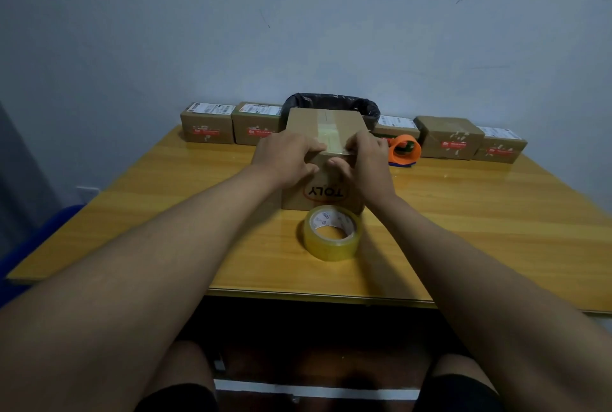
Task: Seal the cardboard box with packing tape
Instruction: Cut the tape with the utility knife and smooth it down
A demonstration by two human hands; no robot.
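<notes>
Hands press on the cardboard box (pixel 323 159): left hand (pixel 286 156) and right hand (pixel 361 159) have fingers (pixel 316 147) curled together over its near top edge, flattening the tape strip (pixel 326 131). Tape roll (pixel 332 232) lies on the surface (pixel 480 229) just below them.

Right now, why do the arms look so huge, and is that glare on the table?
Head view: the wide-angle lens stretches the forearms near the frame edges; the glossy yellow wooden table reflects soft sheen; the lighting is dim and bluish, with dark corners; the brown cardboard box looks slightly soft.
</notes>
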